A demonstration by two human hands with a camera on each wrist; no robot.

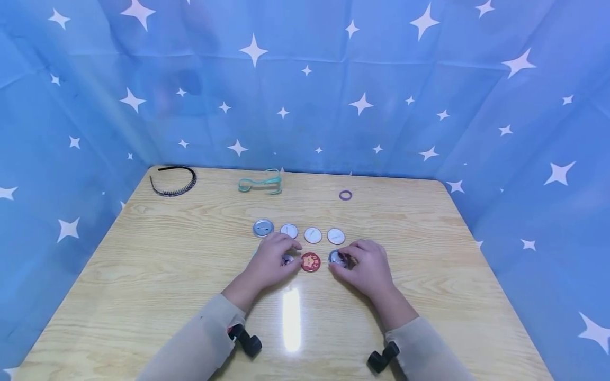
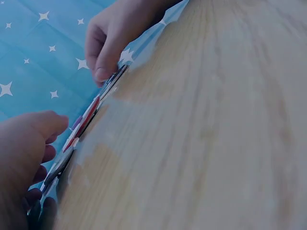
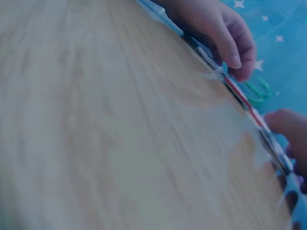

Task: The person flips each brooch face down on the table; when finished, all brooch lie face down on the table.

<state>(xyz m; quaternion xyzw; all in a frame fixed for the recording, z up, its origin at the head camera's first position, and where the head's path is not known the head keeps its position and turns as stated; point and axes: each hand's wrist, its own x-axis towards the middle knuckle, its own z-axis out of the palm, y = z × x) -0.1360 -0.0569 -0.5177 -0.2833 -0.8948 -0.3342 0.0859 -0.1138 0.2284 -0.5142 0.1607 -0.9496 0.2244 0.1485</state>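
Note:
In the head view, two rows of round pin badges lie mid-table. My left hand (image 1: pixel 274 260) is over the left of the front row, thumb and fingers apart around a partly covered badge (image 1: pixel 287 259). A red badge (image 1: pixel 311 262) with a yellow star figure lies face up between my hands. My right hand (image 1: pixel 366 265) pinches a silvery badge (image 1: pixel 336 258) at its edges, thumb in front and fingers behind. Behind them are a grey pin-backed badge (image 1: pixel 263 228) and white-backed badges (image 1: pixel 313 235). Both wrist views see the badges edge-on.
At the back left of the wooden table (image 1: pixel 167 296) lies a black toothed headband (image 1: pixel 173 190). A teal claw-like clip (image 1: pixel 261 182) and a purple ring (image 1: pixel 345 195) lie along the back. A blue star-patterned curtain (image 1: pixel 305 90) hangs behind the table and at its sides.

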